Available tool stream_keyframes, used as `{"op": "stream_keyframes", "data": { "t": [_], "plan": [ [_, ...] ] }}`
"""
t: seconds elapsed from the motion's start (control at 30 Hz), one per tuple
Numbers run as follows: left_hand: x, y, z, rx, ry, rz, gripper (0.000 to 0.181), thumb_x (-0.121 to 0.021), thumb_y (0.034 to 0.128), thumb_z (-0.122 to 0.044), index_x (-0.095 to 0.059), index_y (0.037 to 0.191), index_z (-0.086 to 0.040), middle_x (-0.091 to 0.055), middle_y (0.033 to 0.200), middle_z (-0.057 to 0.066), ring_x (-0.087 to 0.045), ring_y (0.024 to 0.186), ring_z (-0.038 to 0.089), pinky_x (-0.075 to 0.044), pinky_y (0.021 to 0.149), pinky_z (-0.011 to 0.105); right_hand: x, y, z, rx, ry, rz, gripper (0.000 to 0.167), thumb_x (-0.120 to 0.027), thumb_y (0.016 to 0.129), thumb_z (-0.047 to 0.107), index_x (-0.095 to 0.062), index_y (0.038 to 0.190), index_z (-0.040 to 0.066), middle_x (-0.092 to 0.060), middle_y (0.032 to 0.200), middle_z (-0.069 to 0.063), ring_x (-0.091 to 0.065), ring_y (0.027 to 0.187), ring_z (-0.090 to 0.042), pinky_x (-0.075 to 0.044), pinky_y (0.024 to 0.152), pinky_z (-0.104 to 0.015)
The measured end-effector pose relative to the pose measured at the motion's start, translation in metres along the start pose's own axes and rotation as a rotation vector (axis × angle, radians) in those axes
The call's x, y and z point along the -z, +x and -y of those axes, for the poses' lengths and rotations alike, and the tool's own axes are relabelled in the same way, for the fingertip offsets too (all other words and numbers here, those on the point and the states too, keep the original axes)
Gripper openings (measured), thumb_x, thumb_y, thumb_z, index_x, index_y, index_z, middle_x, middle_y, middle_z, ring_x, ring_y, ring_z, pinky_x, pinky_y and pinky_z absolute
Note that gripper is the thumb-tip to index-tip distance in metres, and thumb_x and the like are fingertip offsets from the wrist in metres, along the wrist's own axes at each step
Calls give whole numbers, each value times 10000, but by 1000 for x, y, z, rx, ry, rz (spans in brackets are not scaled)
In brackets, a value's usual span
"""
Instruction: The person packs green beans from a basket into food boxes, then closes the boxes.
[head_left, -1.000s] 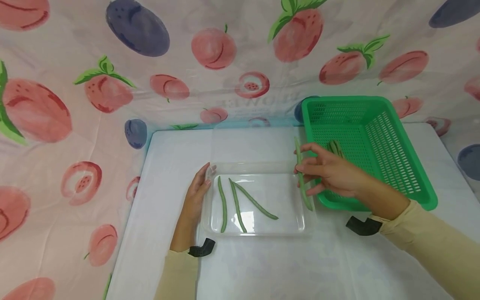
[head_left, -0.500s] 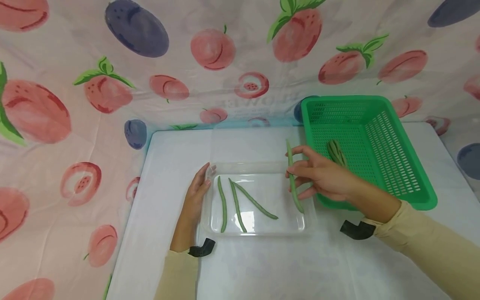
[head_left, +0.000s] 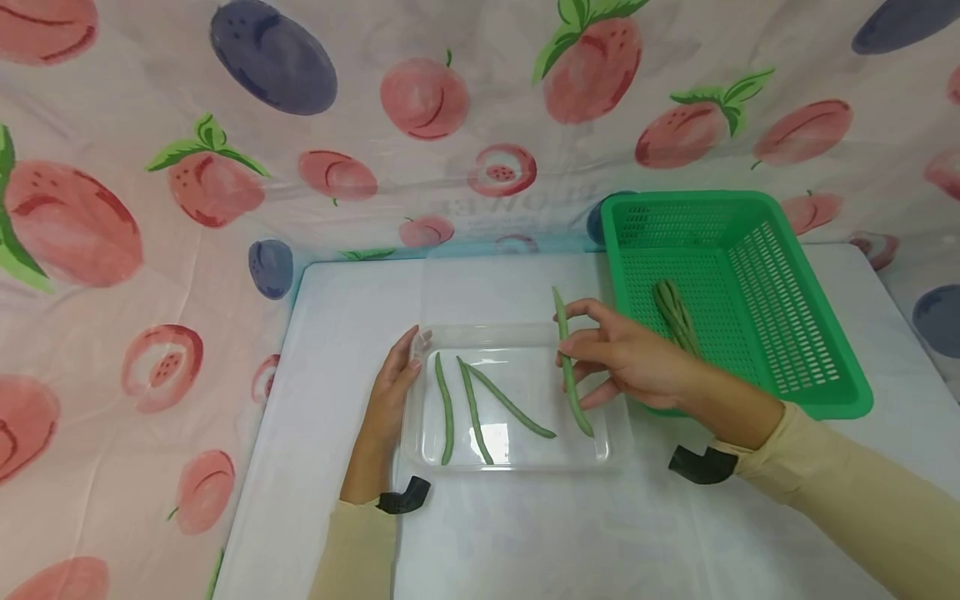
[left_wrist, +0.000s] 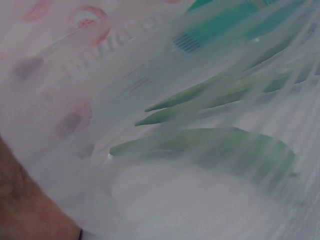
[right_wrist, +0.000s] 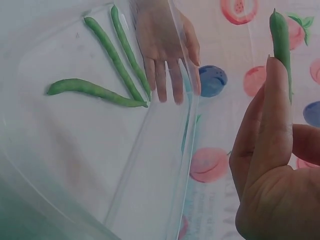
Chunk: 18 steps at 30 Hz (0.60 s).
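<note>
My right hand (head_left: 626,354) pinches a green bean (head_left: 574,402) between thumb and fingers, over the right side of a clear plastic container (head_left: 517,469). The bean points up from the fingertips in the right wrist view. Three other green beans (head_left: 445,408) lie on the container's floor: two run roughly front to back, and a slanted bean (head_left: 517,406) touches or nearly touches the middle one at its far end. Flat against the container's left wall rests my left hand (head_left: 392,379), its fingers straight. The cloudy plastic wall blurs the beans in the left wrist view.
A green plastic basket (head_left: 825,333) stands right of the container, with a small bundle of green beans (head_left: 677,312) inside. My right forearm passes over its near left corner. A white cloth covers the table (head_left: 555,533); fruit-print sheets (head_left: 487,108) hang behind and left.
My right hand has carried the bean left, from beside the basket to over the container's right part. More of the bundle in the basket shows. The left hand has stayed still.
</note>
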<state>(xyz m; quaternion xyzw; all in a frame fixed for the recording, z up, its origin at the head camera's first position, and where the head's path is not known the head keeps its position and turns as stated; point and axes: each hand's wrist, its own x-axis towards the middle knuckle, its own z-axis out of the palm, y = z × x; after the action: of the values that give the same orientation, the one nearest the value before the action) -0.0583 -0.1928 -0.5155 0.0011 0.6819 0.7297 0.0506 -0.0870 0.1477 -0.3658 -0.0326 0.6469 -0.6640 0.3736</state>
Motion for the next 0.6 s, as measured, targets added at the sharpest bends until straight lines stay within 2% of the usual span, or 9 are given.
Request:
{"op": "stream_keyframes", "data": {
  "t": [0.17, 0.33, 0.6],
  "plan": [
    [1, 0, 1, -3, -1, 6, 526, -470, 1080, -249, -352, 1592, -233, -316, 1669, -44, -315, 1529, 272, -325, 1177, 622, -2, 1, 0, -5, 1, 16, 341, -546, 1055, 155, -351, 1332, 193, -690, 991, -19, -685, 849, -183, -639, 658, -431],
    [1, 0, 0, -12, -10, 16, 537, -487, 1077, -267, -347, 1594, -229, -318, 1666, -62, -317, 1526, 240, -313, 1194, 605, -4, 3, -1, -22, 11, 16, 351, -537, 1060, 156, -352, 1356, 195, -679, 985, -26, -678, 848, -185, -638, 650, -435],
    [1, -1, 0, -10, 0, 10, 547, -490, 1074, -273, -340, 1597, -217, -323, 1667, -46, -304, 1534, 239, -299, 1196, 623, -8, 8, -5, -27, 6, 47, 321, -533, 1061, 151, -370, 1331, 210, -676, 983, -31, -684, 836, -183, -637, 657, -458]
  ]
}}
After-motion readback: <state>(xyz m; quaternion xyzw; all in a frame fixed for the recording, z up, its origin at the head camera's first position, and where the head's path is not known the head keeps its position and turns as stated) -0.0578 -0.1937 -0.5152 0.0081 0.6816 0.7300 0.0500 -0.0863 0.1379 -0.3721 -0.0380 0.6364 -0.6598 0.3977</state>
